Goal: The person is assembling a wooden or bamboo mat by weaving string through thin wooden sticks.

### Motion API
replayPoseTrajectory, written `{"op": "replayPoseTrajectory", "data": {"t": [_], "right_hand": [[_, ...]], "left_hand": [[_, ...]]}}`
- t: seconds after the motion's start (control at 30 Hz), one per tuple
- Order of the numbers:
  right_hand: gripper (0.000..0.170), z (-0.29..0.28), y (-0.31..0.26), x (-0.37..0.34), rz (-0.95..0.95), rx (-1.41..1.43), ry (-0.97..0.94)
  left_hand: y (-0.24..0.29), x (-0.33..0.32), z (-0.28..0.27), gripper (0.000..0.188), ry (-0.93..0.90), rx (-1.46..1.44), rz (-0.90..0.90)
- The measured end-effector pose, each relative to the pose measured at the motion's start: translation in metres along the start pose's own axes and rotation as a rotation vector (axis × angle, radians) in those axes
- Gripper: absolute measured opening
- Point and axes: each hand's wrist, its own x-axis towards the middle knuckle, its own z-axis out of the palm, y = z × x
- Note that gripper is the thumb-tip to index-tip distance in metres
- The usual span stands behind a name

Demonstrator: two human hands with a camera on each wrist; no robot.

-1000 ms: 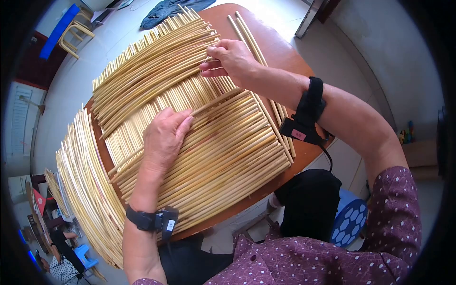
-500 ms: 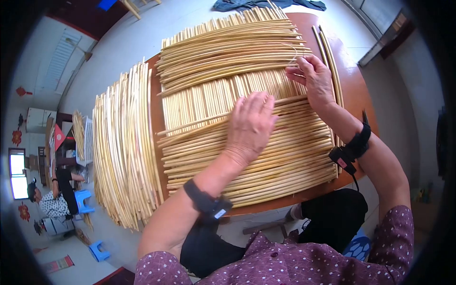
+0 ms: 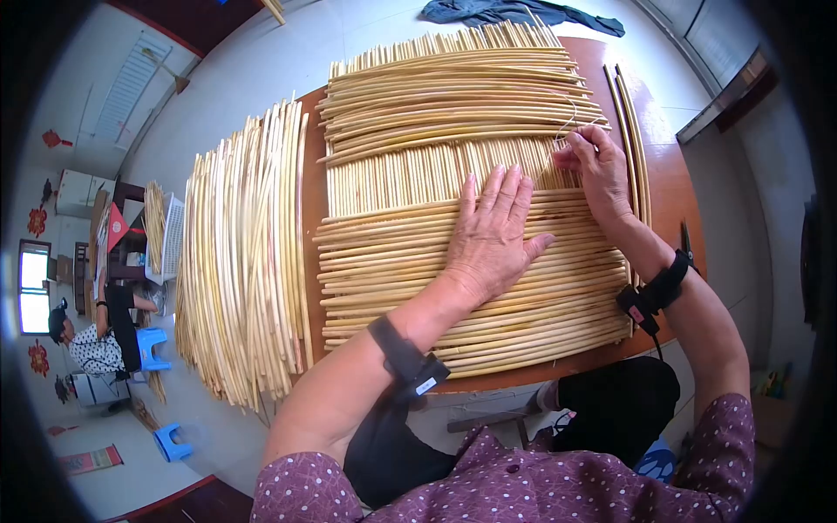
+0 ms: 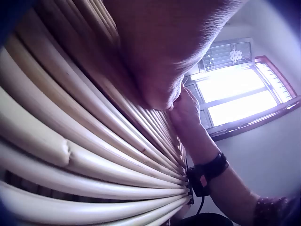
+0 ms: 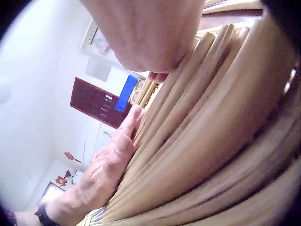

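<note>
Pale crosswise sticks (image 3: pixel 471 288) lie side by side over a layer of upright sticks (image 3: pixel 392 179). My left hand (image 3: pixel 497 235) rests flat on the upper edge of the crosswise sticks, fingers spread. Near the right end of that edge, my right hand (image 3: pixel 602 170) pinches a thin strand (image 3: pixel 571 118) between thumb and fingers; the strand curls above it. In the right wrist view the left hand (image 5: pixel 106 169) lies along the sticks (image 5: pixel 188 141). The right hand (image 4: pixel 186 108) is beyond the left palm in the left wrist view.
A second crosswise bundle (image 3: pixel 445 96) lies at the far side of the brown table (image 3: pixel 671 192). Loose long sticks (image 3: pixel 248 253) stand in a heap at the left. A few long sticks (image 3: pixel 629 131) lie along the right side. A seated person (image 3: pixel 96 344) is at the far left.
The left hand has moved right along the stick edge and flattened, fingers spread. The right hand is a little lower relative to the far bundle, still with the strand. The head view has turned left.
</note>
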Motion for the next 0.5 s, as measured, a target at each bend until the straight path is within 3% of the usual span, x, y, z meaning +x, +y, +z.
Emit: {"op": "replayPoseTrajectory", "data": {"t": [0.37,0.5], "right_hand": [[0.019,-0.007,-0.02,0.016,0.143,0.091,-0.036],[0.024,0.0,-0.041,0.023,0.201,0.111,-0.165]], "left_hand": [[0.0,-0.002,-0.001,0.069,0.012,-0.021,0.044],[0.0,-0.003,-0.002,0.065,0.004,-0.021,0.045]]}}
